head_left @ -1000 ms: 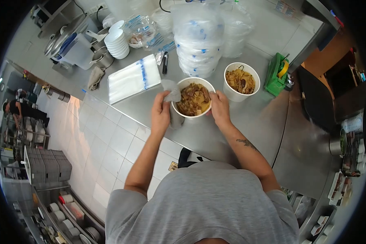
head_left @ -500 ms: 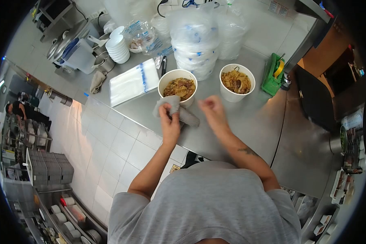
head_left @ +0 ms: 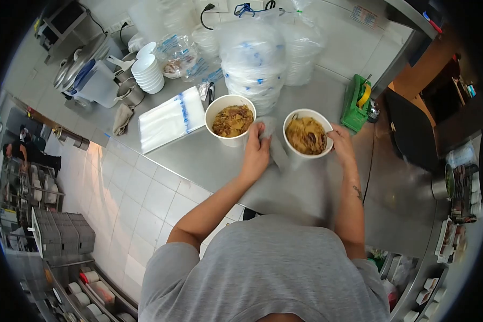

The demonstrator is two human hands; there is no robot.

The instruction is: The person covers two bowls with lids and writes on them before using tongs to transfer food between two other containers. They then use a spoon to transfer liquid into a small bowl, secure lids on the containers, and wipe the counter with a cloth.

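Observation:
Two white paper bowls of food are on the steel counter. My right hand (head_left: 344, 144) grips the right bowl (head_left: 307, 154) by its right rim, thumb at the edge, and the bowl tilts slightly toward me. Between the two bowls, my left hand (head_left: 257, 151) is closed on a grey cloth (head_left: 277, 147), part of which hangs blurred toward the right bowl. The left bowl (head_left: 232, 140) stands upright just left of my left hand. Brown noodle-like food fills both bowls.
A stack of clear plastic bags (head_left: 188, 110) lies left of the bowls. Behind are bagged lids or containers (head_left: 252, 59) and stacked white bowls (head_left: 148, 75). A green tape dispenser (head_left: 354, 104) stands at the right. A person (head_left: 35, 155) is far left.
My right hand has moved right and taken hold of the right bowl, which has come nearer to me. My left hand has carried the cloth rightward, away from the left bowl's front.

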